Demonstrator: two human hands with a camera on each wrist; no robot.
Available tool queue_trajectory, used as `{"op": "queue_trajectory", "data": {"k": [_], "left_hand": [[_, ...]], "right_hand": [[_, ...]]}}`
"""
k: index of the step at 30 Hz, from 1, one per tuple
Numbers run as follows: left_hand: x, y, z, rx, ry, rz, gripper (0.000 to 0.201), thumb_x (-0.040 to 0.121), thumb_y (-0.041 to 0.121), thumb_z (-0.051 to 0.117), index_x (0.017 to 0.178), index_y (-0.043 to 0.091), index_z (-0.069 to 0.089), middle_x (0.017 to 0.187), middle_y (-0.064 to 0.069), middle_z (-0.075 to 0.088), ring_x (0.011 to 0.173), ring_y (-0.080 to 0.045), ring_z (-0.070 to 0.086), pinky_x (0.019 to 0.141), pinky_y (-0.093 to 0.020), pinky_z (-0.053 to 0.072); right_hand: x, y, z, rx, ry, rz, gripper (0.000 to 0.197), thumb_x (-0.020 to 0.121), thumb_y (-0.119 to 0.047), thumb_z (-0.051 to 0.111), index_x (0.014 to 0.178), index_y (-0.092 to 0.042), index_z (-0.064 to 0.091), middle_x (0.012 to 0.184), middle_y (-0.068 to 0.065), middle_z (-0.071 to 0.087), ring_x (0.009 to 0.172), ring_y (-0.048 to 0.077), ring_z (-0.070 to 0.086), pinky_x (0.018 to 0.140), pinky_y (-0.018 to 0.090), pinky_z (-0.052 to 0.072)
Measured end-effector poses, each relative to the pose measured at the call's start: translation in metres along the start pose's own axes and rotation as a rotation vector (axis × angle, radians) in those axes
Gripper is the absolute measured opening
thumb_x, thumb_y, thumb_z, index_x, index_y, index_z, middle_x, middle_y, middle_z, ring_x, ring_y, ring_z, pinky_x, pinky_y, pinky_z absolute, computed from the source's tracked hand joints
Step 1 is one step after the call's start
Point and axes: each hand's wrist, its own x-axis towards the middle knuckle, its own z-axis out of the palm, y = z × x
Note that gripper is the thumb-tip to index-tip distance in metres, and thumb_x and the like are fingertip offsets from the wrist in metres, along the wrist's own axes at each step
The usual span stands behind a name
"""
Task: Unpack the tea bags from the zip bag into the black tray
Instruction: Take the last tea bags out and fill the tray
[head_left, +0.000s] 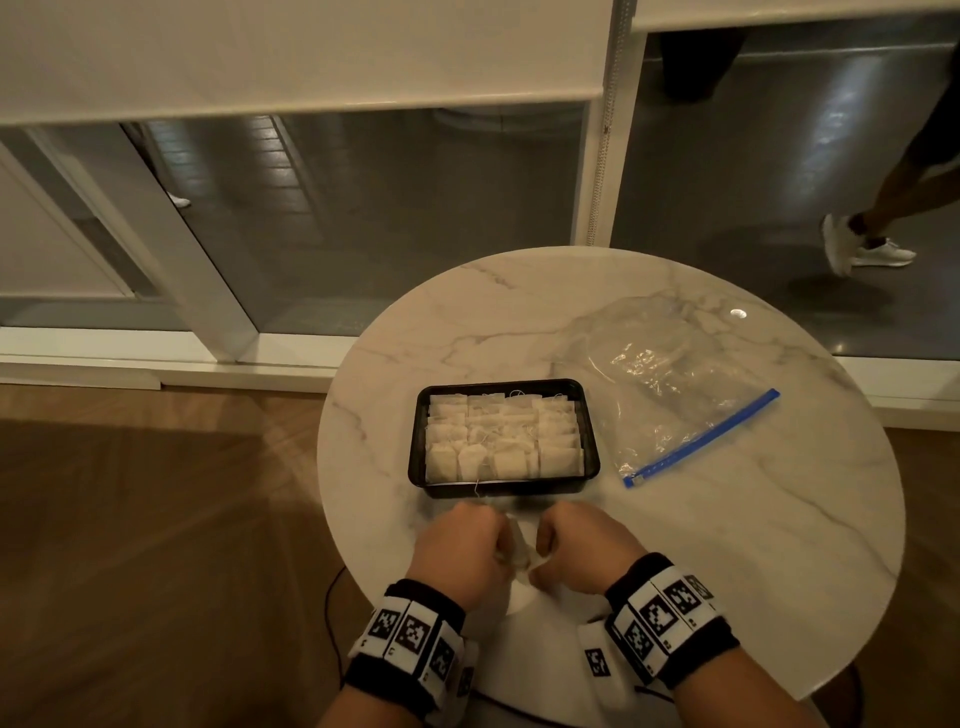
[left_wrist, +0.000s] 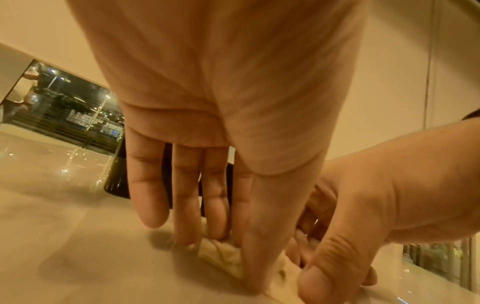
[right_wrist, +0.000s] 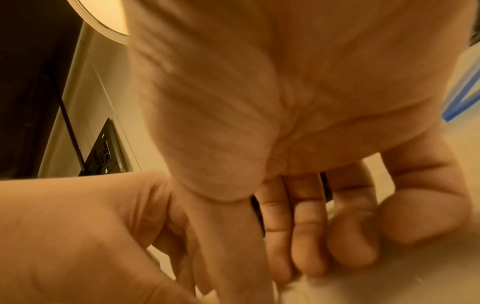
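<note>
Left hand: knuckles up at the near edge of the bench, fingers pointing down onto a pale, crumpled tea bag. Left wrist view shows the fingers nearly straight, tips on the paper, thumb down along the bag's right side; looks like a pinch against the bench.

Tea bag: soft, wrinkled filter paper lying on the bench between the two hands, just in front of the tray. A thin white string runs from it toward the tray's near wall.

Right hand: mirrors the left, fingers curled down onto the same bag's right side, thumb touching the paper. Right wrist view is blurred, so exact contact isn't clear.

Black tray: rectangular, glossy plastic, rounded corners, mid-bench. Packed with flat square tea bags in overlapping rows, strings loose on top.

Zip bag: clear, creased film, lying flat to the right of the tray and apart from it, blue zip strip running diagonally along its near edge. Cannot tell if anything is left inside.

Bench: round, polished white marble-look top with grey veins. Both wrists wear black bands with square printed markers.
</note>
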Motion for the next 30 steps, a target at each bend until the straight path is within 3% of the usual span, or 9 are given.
{"op": "queue_trajectory", "data": {"k": [7, 11, 15, 17, 23, 27, 30], "left_hand": [[0.000, -0.002, -0.002, -0.015, -0.006, 0.006, 0.009, 0.086, 0.028, 0.066, 0.089, 0.028, 0.075, 0.097, 0.009, 0.069, 0.088, -0.011, 0.064, 0.080, -0.032, 0.058], [0.000, -0.003, -0.007, -0.029, 0.007, -0.023, 0.009, 0.084, 0.028, 0.067, 0.088, 0.024, 0.073, 0.092, 0.007, 0.070, 0.087, -0.013, 0.065, 0.076, -0.030, 0.055], [-0.002, 0.002, -0.008, -0.040, -0.035, -0.025, 0.030, 0.071, 0.043, 0.082, 0.093, 0.029, 0.067, 0.100, 0.009, 0.065, 0.091, -0.012, 0.062, 0.078, -0.030, 0.055], [-0.002, 0.007, -0.007, -0.004, -0.073, -0.024, 0.036, 0.068, 0.041, 0.086, 0.095, 0.031, 0.066, 0.107, 0.008, 0.062, 0.095, -0.014, 0.060, 0.080, -0.030, 0.053], [0.001, 0.016, -0.006, 0.029, -0.009, 0.013, 0.010, 0.091, 0.030, 0.069, 0.098, 0.024, 0.074, 0.111, 0.001, 0.063, 0.101, -0.018, 0.063, 0.085, -0.030, 0.052], [0.001, 0.009, -0.007, -0.105, -0.031, -0.026, 0.013, 0.090, 0.037, 0.070, 0.090, 0.025, 0.075, 0.097, 0.009, 0.069, 0.090, -0.011, 0.066, 0.084, -0.033, 0.057], [0.001, 0.003, -0.015, -0.275, 0.003, -0.059, 0.013, 0.090, 0.039, 0.071, 0.091, 0.027, 0.075, 0.088, 0.013, 0.071, 0.081, -0.001, 0.065, 0.081, -0.030, 0.058]], "right_hand": [[0.002, -0.002, 0.002, -0.007, 0.032, -0.003, 0.026, 0.077, -0.044, 0.078, 0.091, -0.027, 0.065, 0.092, -0.008, 0.063, 0.084, 0.012, 0.061, 0.080, 0.031, 0.054], [0.003, -0.002, 0.003, 0.007, 0.017, 0.002, 0.018, 0.080, -0.037, 0.076, 0.089, -0.026, 0.065, 0.088, -0.007, 0.064, 0.082, 0.012, 0.061, 0.078, 0.030, 0.052], [0.005, -0.001, 0.003, 0.018, 0.012, 0.001, 0.012, 0.082, -0.034, 0.074, 0.085, -0.027, 0.066, 0.088, -0.007, 0.066, 0.083, 0.012, 0.063, 0.080, 0.031, 0.054], [0.006, 0.000, 0.004, 0.014, 0.007, 0.005, 0.009, 0.081, -0.032, 0.075, 0.084, -0.026, 0.068, 0.087, -0.007, 0.067, 0.083, 0.012, 0.064, 0.082, 0.033, 0.056], [0.006, 0.005, 0.002, 0.055, 0.001, -0.018, 0.003, 0.081, -0.025, 0.073, 0.080, -0.025, 0.070, 0.085, -0.006, 0.068, 0.083, 0.012, 0.065, 0.082, 0.031, 0.056], [0.004, 0.010, -0.005, 0.131, 0.008, -0.040, 0.008, 0.081, -0.026, 0.076, 0.077, -0.024, 0.069, 0.083, -0.007, 0.068, 0.080, 0.009, 0.064, 0.072, 0.023, 0.051], [0.002, 0.008, -0.001, 0.155, 0.008, -0.034, 0.021, 0.078, -0.039, 0.080, 0.087, -0.025, 0.067, 0.088, -0.008, 0.066, 0.081, 0.008, 0.062, 0.073, 0.024, 0.051]]}}
